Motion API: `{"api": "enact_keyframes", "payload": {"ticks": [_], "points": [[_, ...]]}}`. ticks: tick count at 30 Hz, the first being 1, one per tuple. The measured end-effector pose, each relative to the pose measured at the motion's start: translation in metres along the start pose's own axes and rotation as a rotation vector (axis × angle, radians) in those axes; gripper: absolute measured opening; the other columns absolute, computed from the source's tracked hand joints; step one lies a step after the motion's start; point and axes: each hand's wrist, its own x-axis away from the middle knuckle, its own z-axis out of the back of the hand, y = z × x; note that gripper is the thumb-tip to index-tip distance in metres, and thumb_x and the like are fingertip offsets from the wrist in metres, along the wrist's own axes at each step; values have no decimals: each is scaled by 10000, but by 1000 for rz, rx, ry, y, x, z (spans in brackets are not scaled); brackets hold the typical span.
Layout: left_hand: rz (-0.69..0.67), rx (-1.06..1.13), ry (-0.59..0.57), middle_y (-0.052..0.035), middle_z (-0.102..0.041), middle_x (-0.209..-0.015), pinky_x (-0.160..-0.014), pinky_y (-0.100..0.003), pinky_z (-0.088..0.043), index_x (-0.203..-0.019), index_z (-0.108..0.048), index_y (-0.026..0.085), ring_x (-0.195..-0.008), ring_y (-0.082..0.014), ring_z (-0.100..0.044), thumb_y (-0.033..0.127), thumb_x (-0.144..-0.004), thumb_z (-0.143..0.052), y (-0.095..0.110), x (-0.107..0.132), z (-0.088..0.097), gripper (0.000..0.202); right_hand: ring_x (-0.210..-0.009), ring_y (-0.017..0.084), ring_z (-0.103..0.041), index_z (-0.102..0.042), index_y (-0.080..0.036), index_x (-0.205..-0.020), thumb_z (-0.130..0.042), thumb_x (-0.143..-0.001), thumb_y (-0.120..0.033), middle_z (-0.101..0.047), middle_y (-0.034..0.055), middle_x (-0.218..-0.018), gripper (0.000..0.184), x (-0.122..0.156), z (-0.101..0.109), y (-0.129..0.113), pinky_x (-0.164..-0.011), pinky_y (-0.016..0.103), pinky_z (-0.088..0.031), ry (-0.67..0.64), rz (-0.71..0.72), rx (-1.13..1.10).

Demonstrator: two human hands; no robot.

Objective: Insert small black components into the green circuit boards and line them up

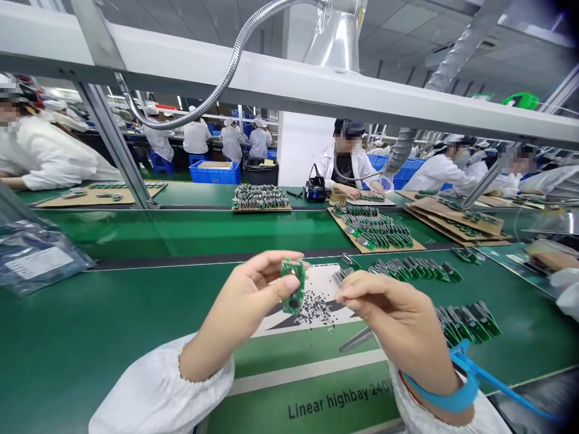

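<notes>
My left hand [239, 301] grips a small green circuit board [293, 301] between thumb and fingers, held upright above the bench. Opposite it, my right hand [400, 310] is closed in a pinch; what lies between the fingertips is too small to make out. A pointed metal tool [355, 340] shows below the right palm, and I cannot tell whether the hand holds it. Beneath both hands lies a printed green and white cardboard sheet [262, 404] with a scattered heap of tiny black and pale parts [316, 308]. A blue wrist strap [446, 392] circles my right wrist.
Rows of circuit boards [411, 268] stand to the right, with more boards [470, 319] nearer. Across the bench are loaded cardboard trays [375, 229]. A plastic bag [40, 256] lies left. A metal beam [289, 78] crosses overhead. A co-worker [348, 160] sits opposite.
</notes>
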Motion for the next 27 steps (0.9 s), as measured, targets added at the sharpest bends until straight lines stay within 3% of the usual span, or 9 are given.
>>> {"api": "enact_keyframes", "payload": {"ticks": [4, 7, 10, 14, 17, 21, 24, 27], "points": [[64, -107, -56, -25, -712, -767, -568, -217, -522, -828, -701, 183, -667, -143, -633, 194, -665, -850, -1, 13, -6, 222, -858, 125, -703, -682, -312, -968, -611, -907, -57, -749, -42, -884, 272, -3, -4, -13, -728, 212, -579, 73, 73, -134], [105, -28, -110, -21, -721, -789, -619, -231, -527, -780, -618, 184, -676, -140, -647, 214, -651, -862, -2, 16, -9, 278, -861, 133, -676, -682, -292, -926, -615, -899, -54, -715, -22, -872, 249, -6, -11, -11, -725, 225, -567, 114, 112, -110], [174, 121, -141, -9, -672, -684, -627, -204, -502, -849, -638, 171, -639, -115, -615, 272, -707, -838, -6, 9, -10, 265, -845, 149, -655, -679, -286, -927, -629, -904, -96, -679, 0, -861, 197, -9, -16, -6, -696, 243, -565, 148, 106, -94], [398, 418, 2, 23, -526, -660, -433, -139, -351, -935, -659, 131, -513, -58, -492, 284, -851, -702, -14, -8, -10, 180, -839, 156, -677, -662, -301, -990, -631, -922, -145, -697, 7, -884, 173, -9, -20, -4, -692, 248, -589, 153, 61, -132], [412, 501, 64, 25, -463, -693, -395, -148, -289, -917, -639, 119, -469, -43, -410, 335, -936, -538, -19, -19, -8, 239, -833, 149, -683, -660, -307, -1001, -635, -929, -175, -699, 1, -873, 153, -8, -21, -6, -709, 244, -596, 160, 72, -169], [414, 513, 98, -11, -496, -685, -441, -216, -360, -961, -662, 86, -496, -96, -434, 264, -924, -407, -20, -23, -6, 313, -866, 134, -675, -652, -313, -1046, -633, -927, -138, -698, -7, -888, 213, -8, -21, -5, -755, 232, -584, 145, 106, -212], [374, 482, 119, -31, -579, -723, -540, -231, -416, -1046, -684, 80, -581, -112, -504, 178, -889, -492, -19, -19, -7, 266, -873, 134, -660, -649, -310, -1071, -631, -926, -127, -693, -4, -893, 234, -9, -20, -5, -765, 238, -570, 113, 134, -233], [286, 421, 77, -58, -680, -874, -738, -230, -454, -1126, -691, 123, -816, -140, -594, 181, -853, -666, -18, -12, -9, 280, -842, 156, -638, -656, -300, -1070, -623, -918, -99, -680, 4, -859, 255, -9, -19, -4, -737, 277, -555, 115, 182, -213]]}}
